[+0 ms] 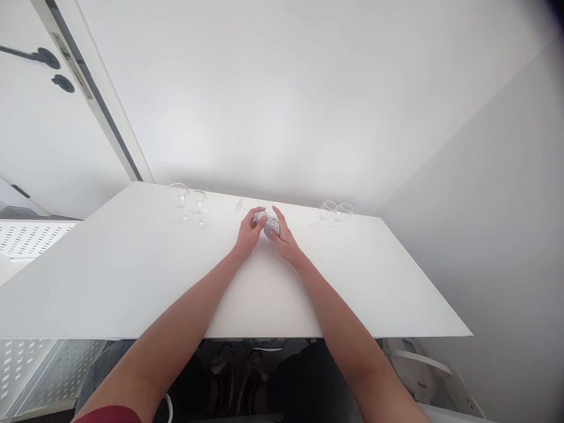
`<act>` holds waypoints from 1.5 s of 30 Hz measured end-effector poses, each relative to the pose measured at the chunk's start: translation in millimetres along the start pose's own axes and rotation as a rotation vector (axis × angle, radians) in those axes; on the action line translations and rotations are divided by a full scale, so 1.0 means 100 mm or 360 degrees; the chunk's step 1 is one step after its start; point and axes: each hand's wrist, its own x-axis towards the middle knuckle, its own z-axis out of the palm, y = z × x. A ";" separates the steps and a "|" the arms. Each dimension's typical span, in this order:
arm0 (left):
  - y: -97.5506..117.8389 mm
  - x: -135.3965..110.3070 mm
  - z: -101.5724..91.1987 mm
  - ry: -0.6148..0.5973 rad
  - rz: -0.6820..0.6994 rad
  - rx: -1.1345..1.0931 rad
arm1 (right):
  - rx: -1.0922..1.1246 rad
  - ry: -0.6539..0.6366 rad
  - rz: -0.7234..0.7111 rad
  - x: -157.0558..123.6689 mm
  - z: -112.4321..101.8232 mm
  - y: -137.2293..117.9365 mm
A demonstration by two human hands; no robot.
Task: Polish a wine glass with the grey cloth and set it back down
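A clear stemmed glass (240,204) lies tilted on its side above the white table, its foot pointing left and its bowl between my two hands. My left hand (248,232) is closed around the bowl, thumb on top. From the right, my right hand (286,241) is closed on a crumpled pale grey-white cloth (272,224) at the bowl's mouth. Whether the cloth is inside the bowl or around its rim is hard to tell. Fingers hide much of the bowl.
Two stemmed glasses (195,202) stand upright at the table's back left. Another pair of upright glasses (328,210) stands at the back right. Behind the white table (264,299) rises a plain wall (264,106). A door handle (44,57) shows at the upper left.
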 end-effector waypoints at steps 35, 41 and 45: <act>0.05 -0.03 0.00 -0.0092 0.0090 -0.0036 | 0.0374 0.0228 0.0098 0.05 -0.11 -0.02; -0.02 -0.01 0.00 0.0085 -0.0125 -0.0019 | -0.0432 0.0016 -0.0120 0.05 -0.26 0.01; -0.01 -0.02 0.00 0.0060 -0.0007 0.0017 | -0.0399 0.0065 -0.0065 0.05 -0.20 -0.03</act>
